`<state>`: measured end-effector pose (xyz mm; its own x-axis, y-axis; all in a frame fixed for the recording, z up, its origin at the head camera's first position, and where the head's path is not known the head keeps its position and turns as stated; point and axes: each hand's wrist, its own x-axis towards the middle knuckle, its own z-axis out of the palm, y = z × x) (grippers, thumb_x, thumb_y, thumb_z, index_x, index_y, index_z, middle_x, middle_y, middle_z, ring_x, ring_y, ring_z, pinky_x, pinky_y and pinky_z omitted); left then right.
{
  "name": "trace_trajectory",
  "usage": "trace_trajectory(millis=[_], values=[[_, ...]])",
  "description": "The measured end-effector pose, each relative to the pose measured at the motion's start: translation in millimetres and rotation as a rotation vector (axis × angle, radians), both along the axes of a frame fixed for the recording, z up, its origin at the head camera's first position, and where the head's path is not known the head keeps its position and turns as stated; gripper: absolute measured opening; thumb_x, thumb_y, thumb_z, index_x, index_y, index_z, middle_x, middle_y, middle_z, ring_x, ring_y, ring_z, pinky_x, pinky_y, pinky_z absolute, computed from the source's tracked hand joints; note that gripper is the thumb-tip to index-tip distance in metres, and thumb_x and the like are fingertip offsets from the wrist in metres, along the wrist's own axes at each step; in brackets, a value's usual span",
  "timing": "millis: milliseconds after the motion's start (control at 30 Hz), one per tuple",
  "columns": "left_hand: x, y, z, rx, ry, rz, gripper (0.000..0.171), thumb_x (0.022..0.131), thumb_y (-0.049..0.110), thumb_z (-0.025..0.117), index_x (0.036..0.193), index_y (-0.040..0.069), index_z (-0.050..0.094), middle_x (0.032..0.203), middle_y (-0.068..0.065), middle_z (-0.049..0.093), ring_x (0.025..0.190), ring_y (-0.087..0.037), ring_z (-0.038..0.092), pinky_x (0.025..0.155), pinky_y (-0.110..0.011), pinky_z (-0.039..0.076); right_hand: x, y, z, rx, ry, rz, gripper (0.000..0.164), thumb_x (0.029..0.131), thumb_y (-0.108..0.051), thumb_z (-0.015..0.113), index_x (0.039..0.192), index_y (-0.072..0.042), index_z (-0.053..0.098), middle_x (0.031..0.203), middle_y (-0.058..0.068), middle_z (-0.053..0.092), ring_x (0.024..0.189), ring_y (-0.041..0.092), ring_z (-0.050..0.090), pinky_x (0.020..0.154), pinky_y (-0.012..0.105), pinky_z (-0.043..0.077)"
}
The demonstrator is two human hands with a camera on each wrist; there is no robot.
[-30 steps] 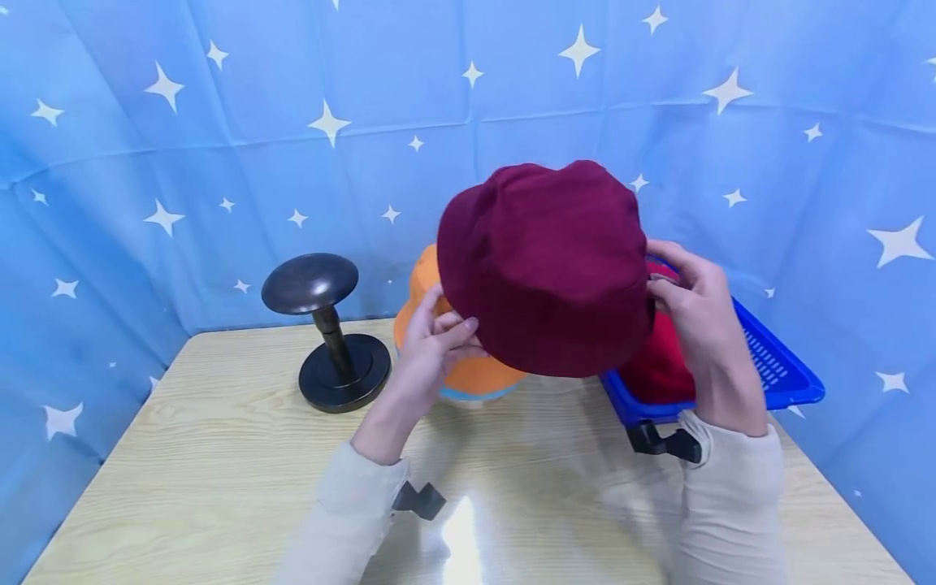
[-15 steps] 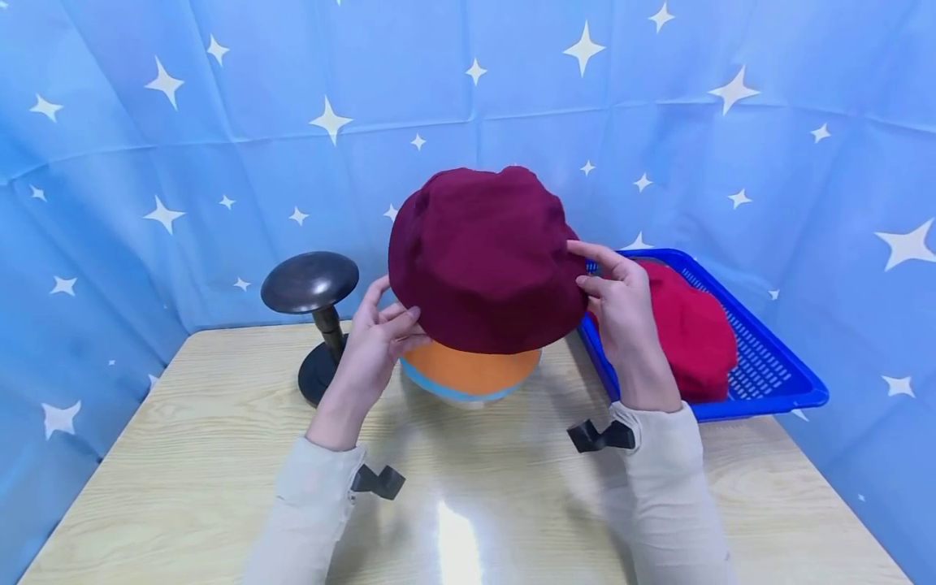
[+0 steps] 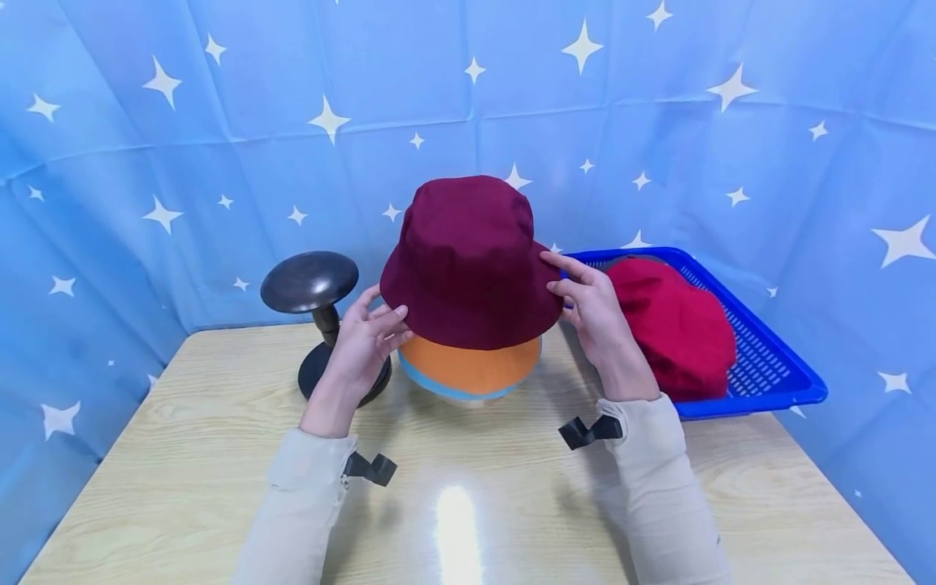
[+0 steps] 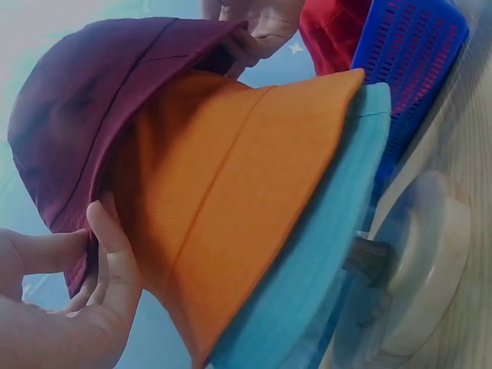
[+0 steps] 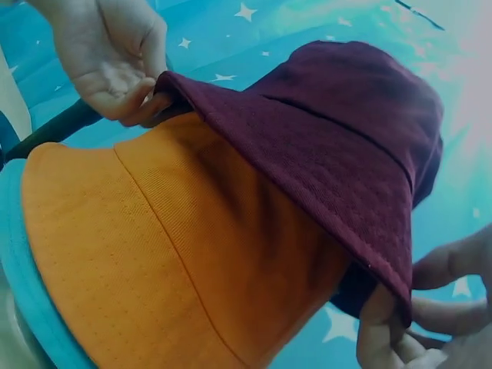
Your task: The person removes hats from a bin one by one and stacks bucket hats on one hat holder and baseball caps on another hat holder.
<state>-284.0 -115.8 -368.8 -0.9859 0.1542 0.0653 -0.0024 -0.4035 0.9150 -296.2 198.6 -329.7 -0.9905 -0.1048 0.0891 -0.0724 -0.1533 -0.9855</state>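
The left hand (image 3: pixel 360 345) pinches the brim of the maroon hat (image 3: pixel 468 260) between thumb and fingers, and the right hand (image 3: pixel 595 313) pinches the brim's opposite side. Between the hands, the maroon hat sits crown up over the orange hat (image 3: pixel 471 367), whose top goes up inside it; whether the two touch in there is hard to make out. Below both hands, a light blue brim (image 4: pixel 346 169) shows under the orange one, above a pale round base (image 4: pixel 430 284) on the worktop (image 3: pixel 183 455). Just beyond the left hand, on its outer side, stands a black hat stand (image 3: pixel 310 280). Past the right hand, a blue basket (image 3: pixel 797 382) holds a red hat (image 3: pixel 669 333). A starry curtain (image 3: pixel 241 162) hangs behind both hands.
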Motion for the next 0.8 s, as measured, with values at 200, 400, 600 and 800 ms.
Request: trace_trajectory(millis=[200,400,600,800], values=[[-3.3,1.1,-4.6,-0.021,-0.023,0.021,0.049,0.103,0.003,0.060,0.148,0.008,0.042,0.104,0.005,0.072,0.081,-0.008,0.068,0.077,-0.018,0.059,-9.1,0.7,-10.3,-0.133,-0.083,0.006,0.051,0.101,0.001,0.047,0.152,-0.003,0.048,0.128,0.000,0.059,0.081,0.006,0.062,0.075,0.020,0.054],[-4.4,0.2,-5.0,-0.033,-0.050,0.056,0.072,0.102,0.003,0.060,0.163,0.018,0.025,0.114,0.002,0.066,0.089,-0.008,0.068,0.078,-0.017,0.059,-15.3,2.9,-16.4,-0.253,-0.102,0.016,0.049,0.100,0.005,0.046,0.148,-0.003,0.052,0.124,-0.001,0.063,0.087,0.007,0.066,0.073,0.019,0.055],[-4.1,-3.3,-2.6,-0.061,-0.061,0.078,0.067,0.101,0.003,0.062,0.160,0.022,0.034,0.124,0.000,0.059,0.089,-0.008,0.067,0.075,-0.017,0.058,-15.8,2.5,-17.6,-0.318,-0.084,0.045,0.045,0.099,0.009,0.046,0.141,0.003,0.058,0.121,0.000,0.070,0.091,0.010,0.070,0.072,0.018,0.058],[-5.5,-4.1,-5.8,-0.111,-0.044,0.061,0.063,0.101,0.002,0.061,0.159,0.016,0.040,0.135,0.000,0.051,0.089,-0.008,0.064,0.074,-0.017,0.055,-15.3,2.5,-19.4,-0.278,-0.110,0.037,0.041,0.097,0.008,0.043,0.118,-0.011,0.073,0.118,-0.004,0.070,0.089,0.008,0.068,0.069,0.017,0.055]])
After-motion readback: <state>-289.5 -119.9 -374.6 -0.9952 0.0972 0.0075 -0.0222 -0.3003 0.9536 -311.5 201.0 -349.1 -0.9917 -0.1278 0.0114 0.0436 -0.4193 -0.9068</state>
